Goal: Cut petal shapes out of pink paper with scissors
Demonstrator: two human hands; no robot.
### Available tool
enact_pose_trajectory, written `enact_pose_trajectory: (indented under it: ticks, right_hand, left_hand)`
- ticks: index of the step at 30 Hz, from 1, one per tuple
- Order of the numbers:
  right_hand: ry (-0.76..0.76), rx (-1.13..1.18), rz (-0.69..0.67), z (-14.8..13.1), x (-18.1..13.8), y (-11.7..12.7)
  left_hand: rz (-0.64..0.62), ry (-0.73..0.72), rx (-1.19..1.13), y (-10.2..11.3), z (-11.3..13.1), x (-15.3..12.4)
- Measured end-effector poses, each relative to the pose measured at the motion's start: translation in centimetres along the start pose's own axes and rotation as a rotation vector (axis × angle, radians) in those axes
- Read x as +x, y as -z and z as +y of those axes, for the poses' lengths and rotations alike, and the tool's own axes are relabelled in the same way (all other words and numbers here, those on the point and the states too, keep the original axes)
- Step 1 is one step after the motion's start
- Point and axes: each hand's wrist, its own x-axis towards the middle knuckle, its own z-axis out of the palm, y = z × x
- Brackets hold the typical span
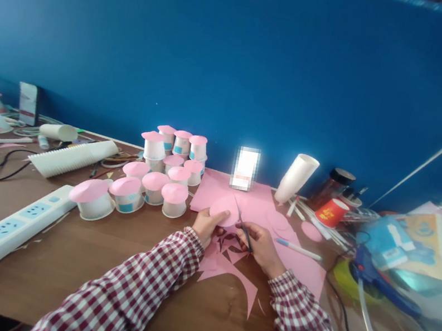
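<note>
My left hand (207, 225) pinches a round pink paper disc (225, 209) by its lower left edge. In my right hand (261, 244) is a pair of dark scissors (246, 233), its blades pointing up and left along the disc's right edge. Beneath both hands lie curved pink paper offcuts (234, 275), and behind them larger pink paper sheets (208, 189) spread over the table. To the left stand several upturned white paper cups (173, 209) topped with pink paper cones. A marker pen (299, 250) rests on the paper right of my right hand.
A white power strip (20, 222) lies at the left. On the right are a red paper cup (330, 212), stacked white cups (299, 176), a dark jar (332, 187) and a blue glue gun (383, 286) with its cord. A blue wall (237, 66) stands behind.
</note>
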Motion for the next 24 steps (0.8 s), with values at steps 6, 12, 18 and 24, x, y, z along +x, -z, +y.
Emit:
enact_pose_trajectory:
  ticks: [6,12,18,24]
  right_hand:
    - [0.007,0.002,-0.005,-0.06,0.00,0.00]
    - [0.005,-0.013,-0.005,0.01,0.04,0.04]
    - [-0.003,0.013,-0.018,0.08,0.02,0.03]
    - [-0.030,0.054,-0.023,-0.13,-0.04,-0.08]
  left_hand:
    - [-0.001,-0.008,-0.012,0.07,-0.19,0.14]
    - [0.012,-0.008,-0.022,0.07,-0.21,0.19]
    - [0.008,-0.027,-0.029,0.14,-0.29,0.19]
    - [-0.014,-0.033,0.006,0.08,-0.27,0.07]
